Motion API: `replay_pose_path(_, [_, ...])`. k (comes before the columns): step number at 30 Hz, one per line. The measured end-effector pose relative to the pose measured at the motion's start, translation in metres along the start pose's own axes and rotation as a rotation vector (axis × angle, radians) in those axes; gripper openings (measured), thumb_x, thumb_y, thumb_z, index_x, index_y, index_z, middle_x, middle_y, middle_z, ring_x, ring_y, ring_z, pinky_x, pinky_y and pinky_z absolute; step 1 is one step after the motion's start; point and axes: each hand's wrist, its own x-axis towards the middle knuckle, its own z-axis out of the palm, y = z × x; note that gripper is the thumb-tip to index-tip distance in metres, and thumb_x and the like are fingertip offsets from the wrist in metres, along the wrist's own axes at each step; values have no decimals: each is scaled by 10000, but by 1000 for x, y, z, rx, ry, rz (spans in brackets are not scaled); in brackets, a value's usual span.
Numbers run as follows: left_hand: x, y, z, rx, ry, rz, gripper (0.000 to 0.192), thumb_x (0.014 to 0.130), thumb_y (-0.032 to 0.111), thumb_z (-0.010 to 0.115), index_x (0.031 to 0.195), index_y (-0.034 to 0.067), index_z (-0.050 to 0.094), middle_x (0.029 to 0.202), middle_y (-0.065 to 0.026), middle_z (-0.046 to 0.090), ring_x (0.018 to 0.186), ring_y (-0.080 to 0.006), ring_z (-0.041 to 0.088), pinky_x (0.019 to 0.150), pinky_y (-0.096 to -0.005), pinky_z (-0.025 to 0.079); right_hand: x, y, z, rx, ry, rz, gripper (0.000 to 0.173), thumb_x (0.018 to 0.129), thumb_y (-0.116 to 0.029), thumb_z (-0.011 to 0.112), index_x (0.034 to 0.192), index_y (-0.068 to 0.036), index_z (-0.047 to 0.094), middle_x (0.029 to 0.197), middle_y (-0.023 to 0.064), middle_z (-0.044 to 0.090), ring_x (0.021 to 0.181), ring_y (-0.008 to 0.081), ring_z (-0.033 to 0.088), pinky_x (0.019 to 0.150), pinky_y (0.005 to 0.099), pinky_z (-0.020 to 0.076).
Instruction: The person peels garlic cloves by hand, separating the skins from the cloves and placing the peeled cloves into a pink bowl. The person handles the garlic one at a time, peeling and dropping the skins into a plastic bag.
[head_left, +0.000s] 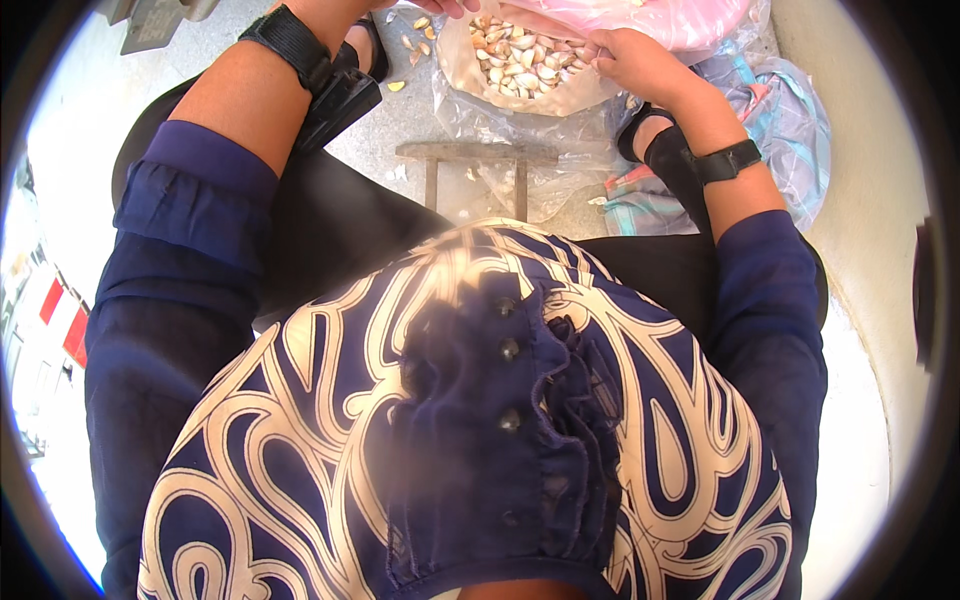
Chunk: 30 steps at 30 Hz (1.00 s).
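An open plastic bag (551, 103) filled with garlic cloves (525, 60) stands on the floor at the top centre. My right hand (626, 60) pinches the bag's rim on its right side, with thumb and fingers closed on the plastic. At the top edge of the picture my left hand (442, 6) shows only in part, its fingertips by the bag's upper left rim; whether it grips anything is hidden. Behind the bag lies pink plastic (675, 22), touching its far side.
A low stool or frame (476, 152) is between my legs. Several loose cloves (416, 45) lie on the floor left of the bag. A plaid cloth in clear plastic (787, 135) lies at the right, beside a pale wall (847, 150). Metal plates (154, 22) are at the upper left.
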Motion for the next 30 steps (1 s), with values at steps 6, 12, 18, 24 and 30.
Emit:
replay_pose_path(6, [-9, 10, 10, 155, -21, -36, 161, 994, 169, 623, 1081, 35, 648, 917, -99, 728, 761, -207, 697, 677, -341, 592, -1, -14, -7, -55, 5, -2, 203, 913, -96, 629, 1096, -19, 670, 978, 209, 709, 943, 382, 680, 868, 433, 527])
replay_pose_path(12, [-34, 59, 11, 647, 104, 146, 314, 960, 261, 696, 1201, 65, 650, 1002, -120, 739, 858, -196, 706, 764, -358, 574, 2, -13, -35, 69, -9, -29, 231, 898, -96, 647, 1114, -18, 671, 971, 205, 721, 931, 359, 691, 850, 420, 536])
replay_pose_path(18, [-81, 129, 25, 157, -55, 509, 246, 1016, 186, 640, 1220, 49, 648, 1037, -76, 732, 956, -159, 674, 889, -308, 520, 28, 13, -84, 215, 53, 73, 211, 884, -117, 656, 1069, -31, 708, 926, 146, 732, 865, 259, 693, 798, 378, 541])
replay_pose_path(24, [-116, 169, 56, 26, -179, 679, 231, 1005, 167, 637, 1189, 27, 652, 1059, -92, 728, 999, -183, 692, 930, -326, 529, 77, 67, -124, 221, 147, 255, 212, 875, -143, 682, 1058, -49, 733, 966, 156, 750, 936, 272, 719, 838, 387, 551])
replay_pose_path(30, [-126, 179, 58, 3, -157, 597, 243, 971, 171, 645, 1159, 16, 645, 1043, -149, 730, 976, -285, 710, 877, -368, 543, 118, 105, -102, -113, 32, 341, 326, 870, -261, 707, 1113, -44, 719, 1058, 190, 745, 1019, 340, 710, 887, 437, 547])
